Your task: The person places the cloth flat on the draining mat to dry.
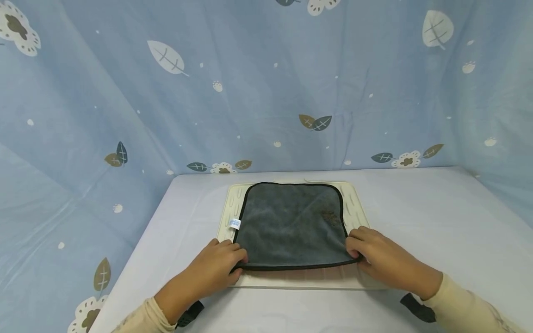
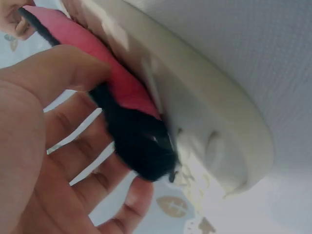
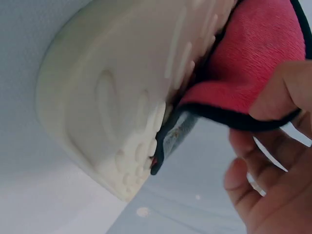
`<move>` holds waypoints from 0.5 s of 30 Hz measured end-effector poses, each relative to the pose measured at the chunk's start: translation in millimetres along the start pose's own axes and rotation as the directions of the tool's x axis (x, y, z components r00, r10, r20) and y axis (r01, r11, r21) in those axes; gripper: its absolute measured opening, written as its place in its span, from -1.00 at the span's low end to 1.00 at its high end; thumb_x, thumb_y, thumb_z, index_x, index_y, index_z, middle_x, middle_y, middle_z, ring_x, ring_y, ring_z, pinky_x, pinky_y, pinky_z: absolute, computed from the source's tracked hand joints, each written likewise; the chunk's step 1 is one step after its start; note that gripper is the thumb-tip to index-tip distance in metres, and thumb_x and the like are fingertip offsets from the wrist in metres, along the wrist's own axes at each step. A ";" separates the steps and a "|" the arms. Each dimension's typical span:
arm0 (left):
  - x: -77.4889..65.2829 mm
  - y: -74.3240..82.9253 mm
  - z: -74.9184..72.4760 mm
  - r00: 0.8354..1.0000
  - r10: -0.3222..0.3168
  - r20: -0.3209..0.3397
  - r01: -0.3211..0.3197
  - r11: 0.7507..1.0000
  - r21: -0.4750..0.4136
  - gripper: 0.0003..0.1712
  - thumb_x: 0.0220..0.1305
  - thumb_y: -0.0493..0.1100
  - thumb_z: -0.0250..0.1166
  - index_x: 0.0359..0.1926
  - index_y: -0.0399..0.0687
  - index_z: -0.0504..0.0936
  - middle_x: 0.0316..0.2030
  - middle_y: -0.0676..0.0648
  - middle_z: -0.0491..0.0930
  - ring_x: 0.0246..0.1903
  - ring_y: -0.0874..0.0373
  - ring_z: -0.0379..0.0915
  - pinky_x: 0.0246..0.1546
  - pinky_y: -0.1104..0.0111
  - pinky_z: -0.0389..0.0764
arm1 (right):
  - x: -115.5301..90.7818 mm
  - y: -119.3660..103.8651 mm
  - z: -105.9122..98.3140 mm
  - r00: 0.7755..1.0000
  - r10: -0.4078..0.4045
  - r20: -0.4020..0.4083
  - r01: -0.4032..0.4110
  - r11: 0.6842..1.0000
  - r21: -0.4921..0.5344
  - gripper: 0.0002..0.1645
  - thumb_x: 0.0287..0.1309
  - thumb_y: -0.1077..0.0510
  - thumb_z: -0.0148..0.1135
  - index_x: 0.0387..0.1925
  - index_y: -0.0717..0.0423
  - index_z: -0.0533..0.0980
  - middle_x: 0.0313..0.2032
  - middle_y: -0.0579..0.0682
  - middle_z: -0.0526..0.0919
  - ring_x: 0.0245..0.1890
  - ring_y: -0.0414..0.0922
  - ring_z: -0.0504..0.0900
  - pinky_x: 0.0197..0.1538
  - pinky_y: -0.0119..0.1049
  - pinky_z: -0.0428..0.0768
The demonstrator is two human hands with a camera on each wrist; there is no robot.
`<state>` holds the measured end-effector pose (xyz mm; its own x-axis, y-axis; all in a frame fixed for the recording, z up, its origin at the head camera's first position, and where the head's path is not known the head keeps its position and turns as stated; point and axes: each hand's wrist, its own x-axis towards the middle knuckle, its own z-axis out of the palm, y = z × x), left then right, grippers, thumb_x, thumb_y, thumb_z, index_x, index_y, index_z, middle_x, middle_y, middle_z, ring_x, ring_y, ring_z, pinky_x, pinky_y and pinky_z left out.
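A dark grey cloth (image 1: pixel 291 222) with black edging and a small white tag lies over a cream ridged board (image 1: pixel 358 208). Its underside is pink, as the cloth (image 3: pixel 258 44) shows in the right wrist view. My left hand (image 1: pixel 216 266) pinches the near left corner between thumb and fingers. At the near right corner, my right hand (image 1: pixel 376 254) pinches the black edge, thumb on the pink side. The near edge is raised off the board, while the far part rests close over it. A brownish patch marks the grey side towards the right.
The board stands on a table covered with a white cloth (image 1: pixel 437 222). Behind and to the left hangs a blue curtain (image 1: pixel 266 92) printed with leaves and flowers. A black strap (image 1: pixel 418 308) shows beside the right wrist, another strap (image 1: pixel 190 313) beside the left.
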<state>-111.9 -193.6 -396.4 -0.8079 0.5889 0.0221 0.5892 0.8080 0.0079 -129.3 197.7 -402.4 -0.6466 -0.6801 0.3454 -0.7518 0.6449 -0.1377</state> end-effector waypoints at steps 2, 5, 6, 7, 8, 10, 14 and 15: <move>-1.3 -0.3 -2.1 1.000 0.010 -0.029 -0.010 1.000 0.004 -0.84 0.17 -0.02 0.46 -0.24 0.22 0.67 -0.27 0.22 0.65 -0.24 0.25 0.52 -0.25 0.23 0.45 | -1.2 0.5 -0.9 0.999 -0.013 -0.048 0.012 1.000 -0.016 -0.29 -0.42 0.56 0.43 -0.49 -0.19 0.24 -0.43 -0.37 0.18 -0.35 -0.38 0.16 -0.32 -0.44 0.19; -3.6 0.1 -5.1 0.999 0.022 -0.045 -0.022 1.000 -0.002 -0.85 0.15 -0.03 0.46 -0.25 0.21 0.69 -0.28 0.21 0.66 -0.25 0.25 0.53 -0.25 0.24 0.45 | -5.2 0.6 -0.4 0.997 -0.031 -0.067 0.030 0.999 -0.026 -0.29 -0.46 0.57 0.37 -0.50 -0.21 0.23 -0.44 -0.39 0.15 -0.35 -0.40 0.13 -0.31 -0.45 0.16; -4.5 0.4 -5.3 0.999 0.026 -0.042 -0.027 1.000 -0.005 -0.86 0.15 -0.03 0.46 -0.25 0.21 0.69 -0.28 0.22 0.66 -0.26 0.26 0.52 -0.25 0.24 0.44 | -6.7 0.7 0.8 0.997 -0.042 -0.066 0.041 0.999 -0.022 -0.30 -0.48 0.58 0.33 -0.51 -0.20 0.23 -0.44 -0.39 0.15 -0.35 -0.40 0.13 -0.30 -0.45 0.15; -5.2 0.7 -5.3 0.999 0.030 -0.036 -0.030 1.000 -0.007 -0.86 0.15 -0.02 0.47 -0.25 0.21 0.70 -0.29 0.22 0.66 -0.26 0.26 0.51 -0.25 0.25 0.44 | -8.3 0.7 2.5 0.997 -0.050 -0.060 0.049 0.999 -0.019 -0.30 -0.51 0.58 0.31 -0.52 -0.21 0.22 -0.44 -0.40 0.14 -0.35 -0.41 0.13 -0.30 -0.46 0.15; -6.0 1.0 -4.9 0.999 0.034 -0.028 -0.034 0.999 -0.010 -0.86 0.15 -0.01 0.47 -0.26 0.22 0.70 -0.29 0.22 0.66 -0.26 0.26 0.51 -0.25 0.25 0.43 | -9.9 0.7 4.3 0.997 -0.060 -0.054 0.059 0.998 -0.015 -0.31 -0.53 0.57 0.28 -0.52 -0.21 0.22 -0.44 -0.40 0.14 -0.35 -0.41 0.13 -0.30 -0.47 0.15; -7.1 1.7 -3.4 0.999 0.037 -0.011 -0.037 0.999 -0.018 -0.86 0.15 0.02 0.47 -0.26 0.23 0.71 -0.30 0.23 0.65 -0.26 0.27 0.50 -0.26 0.26 0.43 | -13.1 0.5 8.0 0.996 -0.073 -0.040 0.073 0.997 -0.002 -0.33 -0.56 0.56 0.27 -0.53 -0.21 0.24 -0.44 -0.40 0.16 -0.35 -0.40 0.13 -0.30 -0.48 0.15; -10.6 2.0 -0.6 1.000 0.027 0.012 -0.027 0.999 -0.046 -0.84 0.15 0.07 0.47 -0.25 0.26 0.71 -0.29 0.25 0.63 -0.25 0.29 0.49 -0.24 0.26 0.43 | -18.4 -1.2 12.3 0.998 -0.056 0.027 0.055 0.998 0.028 -0.36 -0.45 0.50 0.36 -0.51 -0.24 0.28 -0.44 -0.38 0.19 -0.37 -0.39 0.15 -0.31 -0.46 0.19; -11.7 1.8 -0.3 1.000 0.023 0.016 -0.022 0.998 -0.055 -0.84 0.15 0.07 0.47 -0.24 0.27 0.71 -0.29 0.26 0.62 -0.25 0.29 0.49 -0.23 0.26 0.42 | -19.4 -1.7 12.3 0.998 -0.041 0.052 0.039 0.999 0.035 -0.38 -0.41 0.47 0.38 -0.51 -0.26 0.30 -0.43 -0.38 0.21 -0.37 -0.39 0.16 -0.32 -0.45 0.21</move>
<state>-101.3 -199.1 -396.4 -0.7943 0.6075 0.0062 0.6066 0.7925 0.0625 -117.0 205.5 -420.4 -0.6214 -0.7230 0.3020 -0.7804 0.6052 -0.1569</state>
